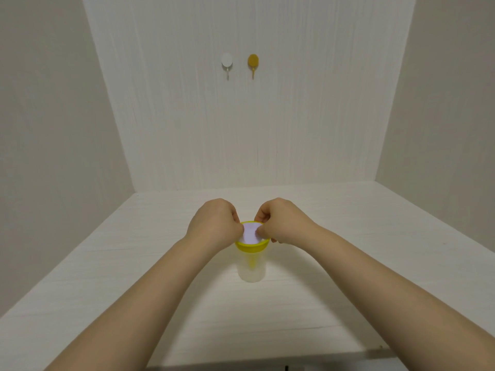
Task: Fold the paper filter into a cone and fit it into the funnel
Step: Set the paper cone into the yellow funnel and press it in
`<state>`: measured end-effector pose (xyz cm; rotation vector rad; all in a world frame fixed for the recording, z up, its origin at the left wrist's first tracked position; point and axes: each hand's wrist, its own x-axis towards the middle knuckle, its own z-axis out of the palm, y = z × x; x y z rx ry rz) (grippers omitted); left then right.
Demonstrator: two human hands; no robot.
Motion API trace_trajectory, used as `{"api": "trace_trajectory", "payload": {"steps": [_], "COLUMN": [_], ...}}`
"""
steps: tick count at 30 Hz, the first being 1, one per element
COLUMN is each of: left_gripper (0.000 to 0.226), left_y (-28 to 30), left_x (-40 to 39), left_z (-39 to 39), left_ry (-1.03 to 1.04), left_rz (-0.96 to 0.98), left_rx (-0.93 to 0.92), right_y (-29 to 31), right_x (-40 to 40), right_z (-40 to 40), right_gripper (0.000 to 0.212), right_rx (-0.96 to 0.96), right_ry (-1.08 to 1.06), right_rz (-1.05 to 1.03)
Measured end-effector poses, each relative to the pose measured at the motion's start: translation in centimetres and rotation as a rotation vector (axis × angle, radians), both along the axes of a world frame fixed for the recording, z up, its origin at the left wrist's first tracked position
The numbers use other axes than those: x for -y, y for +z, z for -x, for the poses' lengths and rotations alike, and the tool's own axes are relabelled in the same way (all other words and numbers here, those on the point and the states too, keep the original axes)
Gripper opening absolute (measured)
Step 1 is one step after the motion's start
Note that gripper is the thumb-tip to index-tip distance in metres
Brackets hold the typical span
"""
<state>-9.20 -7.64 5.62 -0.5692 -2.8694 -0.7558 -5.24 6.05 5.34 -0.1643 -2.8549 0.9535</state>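
Paper filter point(251, 232): white, sits inside the mouth of the yellow funnel point(251, 246), only its upper face visible between the two hands. Funnel stands upright in a clear cup point(251, 273); yellow stem shows through the cup wall. Cup rests on the white table point(134, 277), about mid-table, well clear of the edges.

Left hand point(214, 223): fingers curled in, tips pressed onto the left edge of the filter at the funnel rim. Right hand point(281, 220): fingers curled, thumb and forefinger pinching the right edge of the filter. Both hands cover the sides of the rim, so how far the paper sits down in the funnel cannot be told.

Surroundings: white back wall point(294, 116) carries two small hooks side by side, one white hook point(227, 62), one yellow hook point(252, 62), well above and behind the cup.
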Motion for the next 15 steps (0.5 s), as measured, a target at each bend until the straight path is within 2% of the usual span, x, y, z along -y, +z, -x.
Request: {"api": "trace_trajectory", "payload": {"steps": [7,11,15], "left_gripper": [0.007,0.019,0.028], "left_y": [0.03,-0.17,0.37], "left_x": [0.00,-0.08,-0.59], "left_z": [0.14,0.17,0.20], "left_ry": [-0.066,-0.114,-0.118], "left_rz": [0.003,-0.016,0.093], "left_rx": [0.028,0.039,0.131], "right_y": [0.04,-0.01,0.15], "right_x": [0.10,0.16,0.36], "right_z": [0.05,0.06,0.20], "right_gripper": [0.020,0.020,0.019], "right_rx": [-0.018,-0.025,-0.020], "right_ry": [-0.002,0.002,0.010], "right_rz": [-0.004,-0.013,-0.044]}}
